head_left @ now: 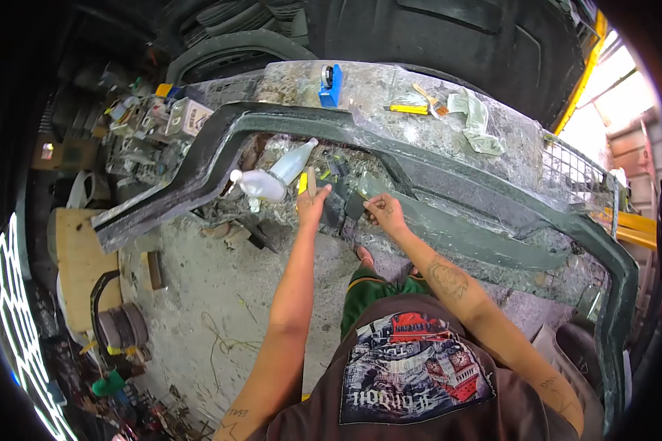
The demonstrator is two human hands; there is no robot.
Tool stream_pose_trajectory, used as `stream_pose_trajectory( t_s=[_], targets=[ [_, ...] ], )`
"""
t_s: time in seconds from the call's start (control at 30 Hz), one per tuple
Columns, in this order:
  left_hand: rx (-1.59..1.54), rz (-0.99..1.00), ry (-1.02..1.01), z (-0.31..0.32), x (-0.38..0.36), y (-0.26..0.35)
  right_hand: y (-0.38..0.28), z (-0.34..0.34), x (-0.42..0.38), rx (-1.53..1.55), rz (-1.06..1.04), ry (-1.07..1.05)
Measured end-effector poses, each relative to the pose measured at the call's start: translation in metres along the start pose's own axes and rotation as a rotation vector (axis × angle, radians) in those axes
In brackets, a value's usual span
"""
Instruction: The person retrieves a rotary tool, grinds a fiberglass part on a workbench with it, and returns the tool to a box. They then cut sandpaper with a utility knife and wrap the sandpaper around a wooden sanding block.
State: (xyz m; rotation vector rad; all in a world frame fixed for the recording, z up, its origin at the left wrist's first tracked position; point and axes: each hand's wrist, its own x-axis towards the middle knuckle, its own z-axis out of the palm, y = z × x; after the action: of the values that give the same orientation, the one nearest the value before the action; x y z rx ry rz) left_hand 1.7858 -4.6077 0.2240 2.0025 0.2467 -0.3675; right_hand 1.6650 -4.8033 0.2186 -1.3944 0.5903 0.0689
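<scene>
My left hand [311,209] is closed, its fingers around the lower end of a tan flat stick [311,181]. A yellow strip-like piece [302,184] stands just left of that stick. Right of my left thumb lies a dark sheet [333,203], with a smaller dark square piece [355,206] beside it. My right hand [383,212] is pinched at the square piece's right edge; what sits between its fingertips is too small to name. Left of my hands, a translucent bottle [294,162] and a whitish plastic jug [261,185] lie on the bench.
A long dark moulded panel [301,117] arches across the bench and down on the right. Behind it are a blue tape dispenser [331,86], a yellow cutter [409,109], a brush [424,94] and crumpled plastic [475,122]. Cluttered containers [186,117] stand at left.
</scene>
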Motion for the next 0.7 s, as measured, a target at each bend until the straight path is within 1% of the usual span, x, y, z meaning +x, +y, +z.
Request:
stream_pose_trajectory(
  t_s=[0.07,0.1,0.17,0.2,0.23,0.3,0.33,0.37,0.43,0.47,0.5,0.53,0.57,0.6,0.63,0.67,0.7],
  targets=[
    [0.125,0.278,0.047,0.017,0.048,-0.006,-0.006,0.009,0.010,-0.016,0.003,0.029],
    [0.110,0.274,0.027,0.028,0.073,-0.017,-0.009,0.012,0.011,-0.030,0.009,0.049],
    [0.403,0.445,0.205,0.053,0.111,-0.038,-0.014,0.019,0.010,-0.063,0.021,0.083],
    [0.354,0.342,0.130,0.055,0.112,-0.030,-0.015,0.021,0.011,-0.073,0.038,0.107],
    [0.339,0.342,0.109,0.057,0.117,-0.028,-0.014,0.024,0.016,-0.086,0.043,0.128],
    [0.152,0.225,0.041,0.055,0.118,-0.028,-0.011,0.028,0.023,-0.058,0.006,0.157],
    [0.113,0.287,0.117,0.049,0.110,-0.023,-0.014,0.030,0.028,-0.003,0.072,0.143],
    [0.115,0.280,0.106,0.038,0.101,-0.019,-0.016,0.037,0.030,-0.003,0.083,0.150],
    [-0.105,0.300,0.103,0.010,0.083,-0.005,-0.025,0.055,0.039,-0.112,-0.074,0.299],
    [-0.104,0.294,0.104,-0.005,0.071,0.005,0.000,0.054,0.053,-0.198,-0.170,0.274],
    [-0.252,0.124,-0.001,-0.020,0.055,0.016,-0.011,0.059,0.052,-0.204,-0.162,0.267],
    [-0.401,-0.049,-0.104,-0.033,0.039,0.025,-0.039,0.064,0.043,-0.135,-0.090,0.155],
    [-0.405,-0.058,-0.102,-0.043,0.027,0.030,-0.067,0.071,0.033,-0.067,-0.019,0.047],
    [-0.456,-0.075,-0.147,-0.050,0.016,0.035,-0.083,0.081,0.025,-0.173,-0.168,0.072],
    [-0.509,-0.088,-0.195,-0.054,0.008,0.039,-0.087,0.084,0.024,-0.182,-0.167,0.073],
    [-0.558,-0.095,-0.254,-0.058,0.002,0.043,-0.093,0.085,0.024,-0.096,-0.101,-0.009],
    [-0.566,-0.096,-0.261,-0.062,-0.002,0.049,-0.096,0.085,0.024,-0.011,-0.035,-0.090]
  ],
)
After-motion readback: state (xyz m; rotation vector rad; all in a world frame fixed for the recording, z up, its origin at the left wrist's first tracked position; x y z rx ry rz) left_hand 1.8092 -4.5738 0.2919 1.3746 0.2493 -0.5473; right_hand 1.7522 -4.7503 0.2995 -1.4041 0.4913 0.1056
